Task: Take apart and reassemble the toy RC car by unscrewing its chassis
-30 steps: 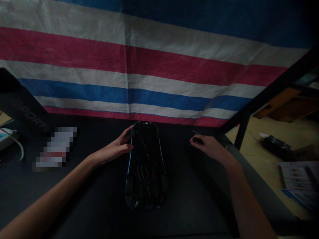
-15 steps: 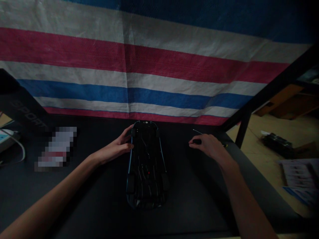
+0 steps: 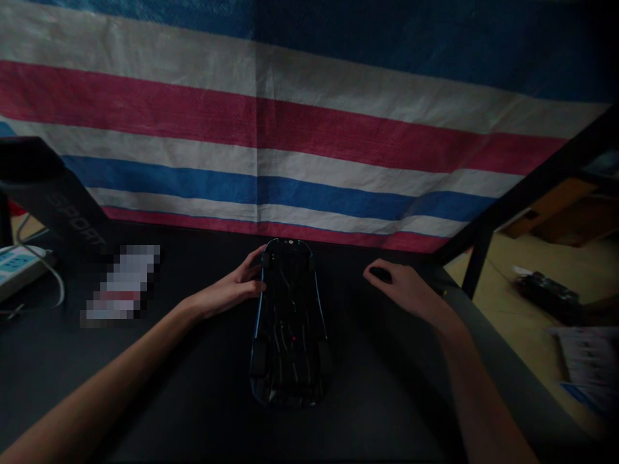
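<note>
A toy car [image 3: 293, 316] lies upside down on the black table, its dark underside facing up and a small red spot showing near its rear half. My left hand [image 3: 244, 283] grips the car's far left side, thumb at the edge and the other fingers partly hidden behind it. To the right of the car, my right hand [image 3: 394, 280] is closed, thumb and forefinger pinched around a small black piece [image 3: 381, 275] whose kind I cannot make out. A small yellowish tip [image 3: 443, 293] shows beyond the right wrist, mostly hidden.
A pixelated flat item [image 3: 126, 277] lies on the table's left. Behind it stand a dark box marked SPORT [image 3: 72, 212] and a white power strip [image 3: 22, 267] with a cable. A striped sheet [image 3: 300, 122] closes off the back. Right of the table edge, a dark object [image 3: 546, 290] lies on the floor.
The view has shifted slightly. A thin metal shaft seen beyond my right hand is now hidden, and that hand has turned a little. My left hand stays on the car.
</note>
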Available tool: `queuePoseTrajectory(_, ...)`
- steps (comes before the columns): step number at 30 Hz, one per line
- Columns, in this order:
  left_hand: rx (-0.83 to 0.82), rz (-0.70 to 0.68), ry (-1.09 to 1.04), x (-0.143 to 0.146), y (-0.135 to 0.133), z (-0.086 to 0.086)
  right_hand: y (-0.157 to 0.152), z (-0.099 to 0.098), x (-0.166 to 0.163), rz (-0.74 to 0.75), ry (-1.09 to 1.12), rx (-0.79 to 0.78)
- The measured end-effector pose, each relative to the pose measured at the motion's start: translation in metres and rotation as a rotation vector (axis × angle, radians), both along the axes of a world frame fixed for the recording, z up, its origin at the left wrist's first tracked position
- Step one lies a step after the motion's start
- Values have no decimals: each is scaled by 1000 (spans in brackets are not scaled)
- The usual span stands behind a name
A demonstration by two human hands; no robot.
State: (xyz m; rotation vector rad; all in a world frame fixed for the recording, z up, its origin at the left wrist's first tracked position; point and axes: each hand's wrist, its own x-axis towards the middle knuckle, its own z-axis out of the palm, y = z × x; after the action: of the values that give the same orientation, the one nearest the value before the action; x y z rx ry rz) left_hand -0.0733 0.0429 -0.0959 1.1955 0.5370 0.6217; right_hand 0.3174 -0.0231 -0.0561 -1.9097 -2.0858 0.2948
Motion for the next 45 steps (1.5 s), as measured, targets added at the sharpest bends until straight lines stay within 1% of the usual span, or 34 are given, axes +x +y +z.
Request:
queuePoseTrajectory(2, -5, -11, -25, -1, 0, -1, -4, 17, -33, 120, 145, 26)
queuePoseTrajectory(4, -5, -19, -57, -2, 1, -1, -10, 34, -75, 270, 226, 14)
queuePoseTrajectory(7, -7, -20, -61, -2, 1, -1, -15, 53, -135, 504, 155, -31)
queuePoseTrajectory(9, -12, -24, -64, -2, 1, -1, -12, 57, -162, 568, 62, 29)
queuePoseTrajectory(11, -14, -30, -85, -1, 1, -2, -7, 56, -175, 593, -13, 79)
queuePoseTrajectory(13, -13, -24, -103, -1, 1, -3, -1, 51, -179, 605, -44, 99)
queuePoseTrajectory(17, -27, -22, -97, -2, 0, -4, 4, 45, -179, 617, -8, 85)
queuePoseTrajectory(23, -33, -23, -69, -3, 0, -4, 2, 47, -182, 609, -2, 58)
queuePoseTrajectory(26, -38, -27, -83, -2, 1, -5, 0, 56, -180, 574, 60, 35)
queuePoseTrajectory(29, -49, -6, -68, -2, 0, -4, -3, 72, -175, 571, 213, 53)
queuePoseTrajectory(32, -36, -5, -40, -1, -1, -2, -4, 88, -172, 599, 358, 133)
queuePoseTrajectory(34, -23, -13, -32, -1, -1, -2, -3, 92, -171, 583, 362, 231)
queuePoseTrajectory(36, -16, -16, -34, -2, 0, -2, 0, 88, -172, 550, 333, 290)
queuePoseTrajectory(37, -15, -16, -32, -3, 1, -3, 2, 85, -173, 540, 329, 286)
queuePoseTrajectory(41, 8, -29, -27, -4, 4, -7, 8, 74, -175, 571, 347, 194)
queuePoseTrajectory(45, 7, -42, -66, -3, 5, -9, 6, 79, -172, 570, 329, 211)
